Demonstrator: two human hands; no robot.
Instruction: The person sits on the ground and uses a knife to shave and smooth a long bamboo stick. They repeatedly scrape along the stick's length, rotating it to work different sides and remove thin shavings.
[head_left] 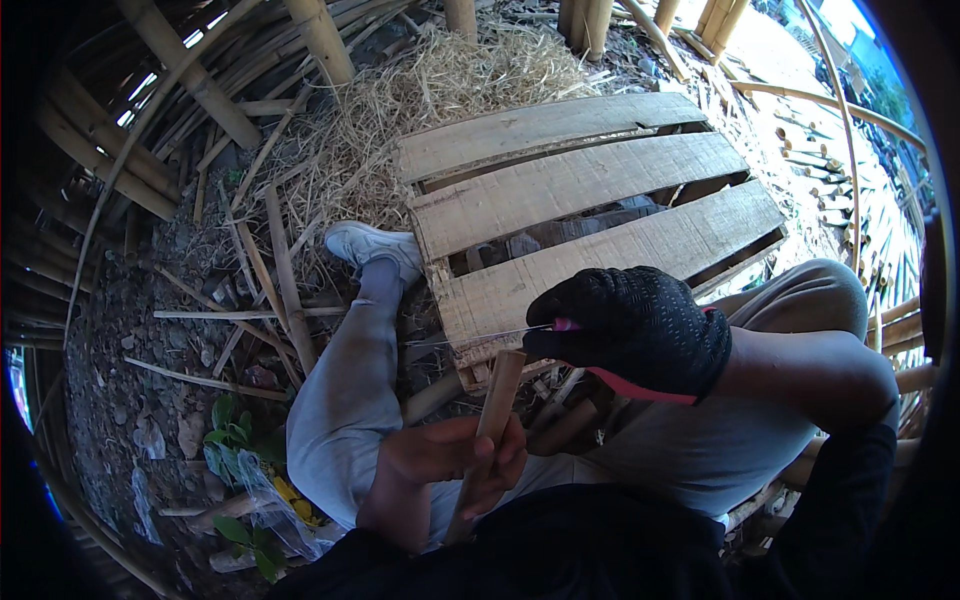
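Note:
My left hand (pixel 450 455), bare, has its fingers wrapped round a flat bamboo strip (pixel 500 390) that stands slanted in front of my lap. My right hand (pixel 635 330) wears a black textured glove with a pink-red edge. Its fist is closed on a knife (pixel 553 325), of which a bit of pink handle and a thin blade show, seen nearly edge-on. The blade points left, just above the upper end of the bamboo strip; whether the two touch I cannot tell. Most of the handle is hidden in the glove.
A slatted wooden crate (pixel 560 200) lies between my legs, with a dark thing under its slats. Dry shavings (pixel 450 90) heap behind it. Bamboo sticks (pixel 265 250) litter the ground at left, near green leaves (pixel 230 425) and clear plastic (pixel 280 510). Bamboo posts (pixel 320 40) rise around.

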